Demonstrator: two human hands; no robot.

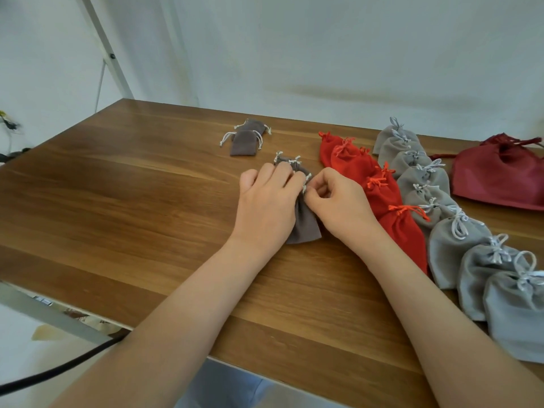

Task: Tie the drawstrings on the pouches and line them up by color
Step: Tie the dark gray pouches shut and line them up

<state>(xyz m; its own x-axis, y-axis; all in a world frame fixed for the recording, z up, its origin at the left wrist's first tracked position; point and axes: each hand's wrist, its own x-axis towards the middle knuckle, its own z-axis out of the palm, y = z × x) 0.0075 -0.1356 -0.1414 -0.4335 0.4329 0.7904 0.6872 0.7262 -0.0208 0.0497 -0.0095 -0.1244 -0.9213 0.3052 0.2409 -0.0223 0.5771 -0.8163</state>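
Note:
A small brown-grey pouch (pixel 306 222) lies on the wooden table (pixel 147 201) between my hands. My left hand (pixel 268 201) covers its left side, fingers curled onto its white drawstring at the neck. My right hand (pixel 338 201) pinches the drawstring from the right. More brown-grey pouches (pixel 290 161) lie just behind it in a short row. Two loose brown-grey pouches (pixel 245 136) lie farther back. A row of red pouches (pixel 382 189) and a row of light grey pouches (pixel 459 240) run diagonally on the right, all with tied strings.
A larger dark red drawstring bag (pixel 500 175) lies at the far right of the table. A white wall stands behind the table. A metal frame post (pixel 103 45) rises at the left. A black cable (pixel 59 369) runs below the table's front edge.

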